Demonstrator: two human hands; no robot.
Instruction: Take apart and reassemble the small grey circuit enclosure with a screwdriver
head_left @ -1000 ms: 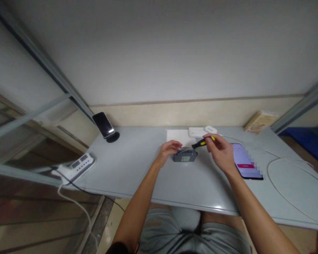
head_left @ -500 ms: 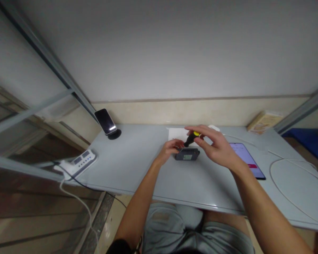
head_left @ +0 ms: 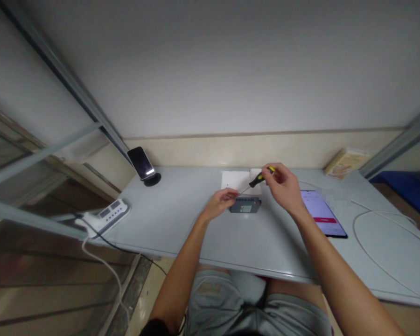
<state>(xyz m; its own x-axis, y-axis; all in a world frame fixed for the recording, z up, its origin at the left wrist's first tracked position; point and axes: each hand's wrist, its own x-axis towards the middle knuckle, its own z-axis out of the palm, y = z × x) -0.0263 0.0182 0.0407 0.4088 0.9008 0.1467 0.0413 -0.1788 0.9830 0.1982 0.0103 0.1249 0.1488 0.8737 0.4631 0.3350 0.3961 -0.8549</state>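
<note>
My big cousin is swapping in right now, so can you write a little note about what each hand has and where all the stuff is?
Left hand: resting on the left end of the small grey box, steadying it on the table.
Right hand: pinching the black-and-yellow screwdriver, its shaft slanting down towards the box's back left corner.
Behind the box: white paper. Right of it: lit phone and white cable.
Done: tool aimed at the box.
Left: whether the tip is seated in a screw is too small to tell.
</note>
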